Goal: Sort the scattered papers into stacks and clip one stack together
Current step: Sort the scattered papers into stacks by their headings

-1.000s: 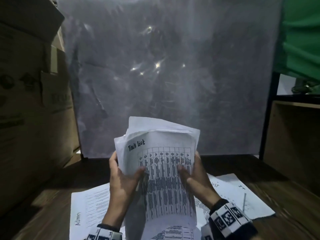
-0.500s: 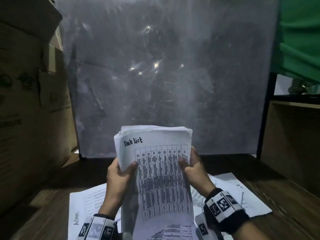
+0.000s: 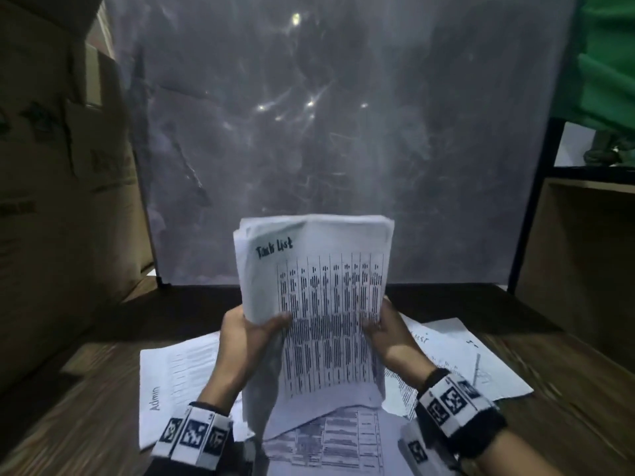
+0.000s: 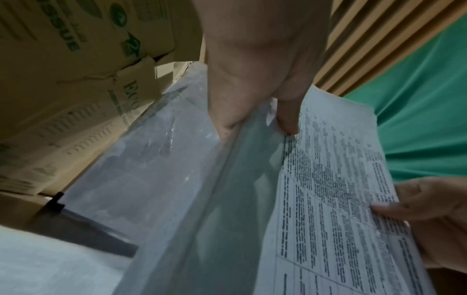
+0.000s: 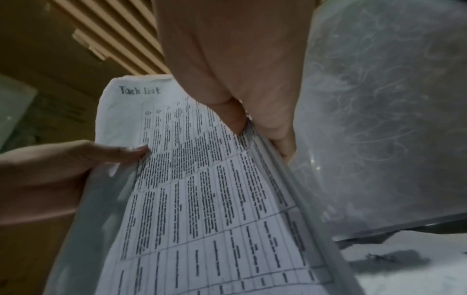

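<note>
Stack [image 3: 326,304] between both hands' fingers [image 3: 372,324]

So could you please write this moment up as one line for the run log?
stage: squaring stack | left hand: grips Task List stack | right hand: grips stack | loose sheets on table | clip: unseen

A dark wooden table [image 3: 567,424] carries loose printed sheets [image 3: 178,383], overlapping.
</note>
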`<state>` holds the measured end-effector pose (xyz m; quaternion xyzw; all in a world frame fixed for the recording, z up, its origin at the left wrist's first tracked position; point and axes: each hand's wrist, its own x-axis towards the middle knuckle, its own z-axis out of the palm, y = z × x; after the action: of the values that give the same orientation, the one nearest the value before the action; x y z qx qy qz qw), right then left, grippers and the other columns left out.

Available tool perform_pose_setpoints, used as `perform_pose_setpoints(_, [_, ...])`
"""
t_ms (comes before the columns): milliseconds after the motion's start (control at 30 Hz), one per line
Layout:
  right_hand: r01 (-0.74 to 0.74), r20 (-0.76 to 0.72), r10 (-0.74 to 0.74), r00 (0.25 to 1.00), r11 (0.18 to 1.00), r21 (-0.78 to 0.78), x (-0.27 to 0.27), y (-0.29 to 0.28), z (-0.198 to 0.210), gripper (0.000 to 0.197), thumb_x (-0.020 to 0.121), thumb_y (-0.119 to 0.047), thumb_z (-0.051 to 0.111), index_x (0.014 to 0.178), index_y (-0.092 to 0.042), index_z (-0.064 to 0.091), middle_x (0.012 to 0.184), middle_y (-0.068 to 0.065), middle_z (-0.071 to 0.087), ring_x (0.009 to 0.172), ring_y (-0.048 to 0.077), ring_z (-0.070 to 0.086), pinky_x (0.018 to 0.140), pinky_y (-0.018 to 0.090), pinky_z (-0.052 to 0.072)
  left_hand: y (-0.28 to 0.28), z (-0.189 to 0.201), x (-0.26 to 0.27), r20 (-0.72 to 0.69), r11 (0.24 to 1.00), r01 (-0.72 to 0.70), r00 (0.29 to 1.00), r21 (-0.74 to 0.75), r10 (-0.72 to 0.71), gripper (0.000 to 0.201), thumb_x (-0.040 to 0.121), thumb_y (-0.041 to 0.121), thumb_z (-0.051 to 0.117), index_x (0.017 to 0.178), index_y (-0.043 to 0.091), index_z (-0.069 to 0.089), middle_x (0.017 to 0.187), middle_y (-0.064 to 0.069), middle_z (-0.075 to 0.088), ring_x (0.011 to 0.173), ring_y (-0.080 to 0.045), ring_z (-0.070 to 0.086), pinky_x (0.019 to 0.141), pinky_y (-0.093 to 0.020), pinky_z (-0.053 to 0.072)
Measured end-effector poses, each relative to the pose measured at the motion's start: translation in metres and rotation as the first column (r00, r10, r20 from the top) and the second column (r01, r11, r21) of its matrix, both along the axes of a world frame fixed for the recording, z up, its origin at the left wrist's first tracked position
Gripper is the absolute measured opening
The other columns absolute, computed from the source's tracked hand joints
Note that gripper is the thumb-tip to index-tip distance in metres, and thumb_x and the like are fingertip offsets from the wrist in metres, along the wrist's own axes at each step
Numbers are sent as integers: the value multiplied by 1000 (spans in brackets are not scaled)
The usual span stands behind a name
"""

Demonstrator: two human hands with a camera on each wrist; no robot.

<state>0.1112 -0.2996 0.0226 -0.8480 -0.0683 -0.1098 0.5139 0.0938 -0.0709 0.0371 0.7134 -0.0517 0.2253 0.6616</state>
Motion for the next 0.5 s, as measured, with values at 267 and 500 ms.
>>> perform_pose_setpoints(267, [-154, -185, 76, 980, 875, -458, 10, 0, 6, 54, 86, -27, 69, 133, -14, 45, 121, 5, 58, 107, 17, 57, 90, 28, 48, 61, 45, -17, 253, 953, -303, 921, -17, 297, 23, 77, 11, 80, 96, 3, 70, 80, -1, 71, 57, 12, 59, 50, 0, 45])
perform_pose_setpoints(500, [-321, -393, 23, 919, 619, -716, 29, 35, -48, 73, 77, -45, 75, 136, -16, 44, 138, 5, 51, 123, 25, 51, 104, 44, 43, 100, 38, -32, 273, 864, -494, 822, -98, 501, 42, 81, 19, 77, 114, -5, 66, 106, -7, 64, 90, -22, 64, 84, -32, 49])
